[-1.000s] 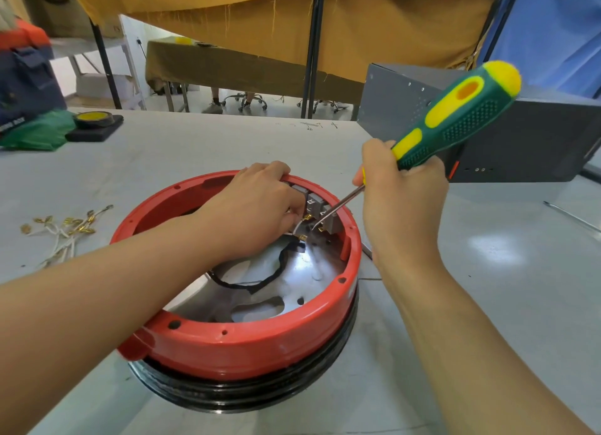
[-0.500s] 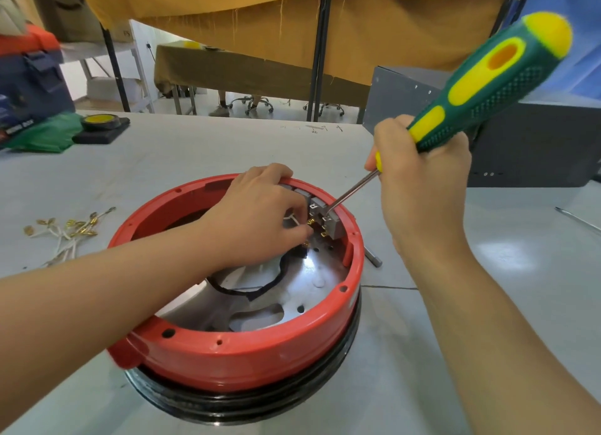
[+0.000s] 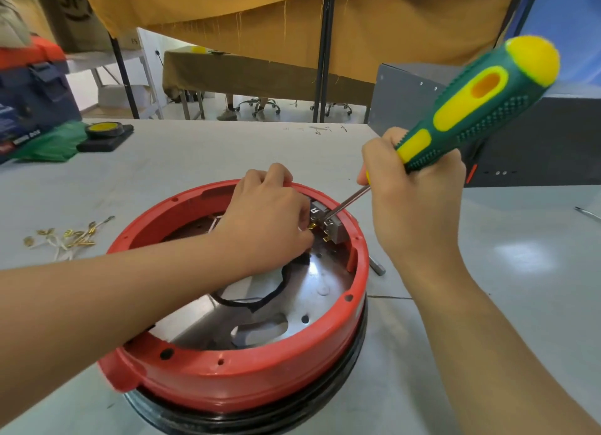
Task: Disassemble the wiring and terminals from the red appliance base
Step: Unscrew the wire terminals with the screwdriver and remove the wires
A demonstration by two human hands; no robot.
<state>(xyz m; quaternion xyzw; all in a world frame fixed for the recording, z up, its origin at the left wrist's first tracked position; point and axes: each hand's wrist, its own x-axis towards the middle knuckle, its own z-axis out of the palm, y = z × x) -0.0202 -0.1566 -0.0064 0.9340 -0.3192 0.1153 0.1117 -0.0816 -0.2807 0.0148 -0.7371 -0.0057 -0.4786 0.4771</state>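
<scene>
Between the hands, inside the base, the left hand pinches a terminal at the switch block while the right hand grips the screwdriver, prying; next, a steady pull.

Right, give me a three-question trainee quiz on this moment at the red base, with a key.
1. Which hand holds the screwdriver?
2. True or false: the pile of removed brass terminals lies inside the red appliance base.
3. The screwdriver tip meets which part? A) the grey terminal block B) the black cable loop C) the tape roll

Key
1. The right hand grips its green and yellow handle, while the left hand reaches in at the block.
2. False: they lie on the table, left of the base.
3. A
</scene>
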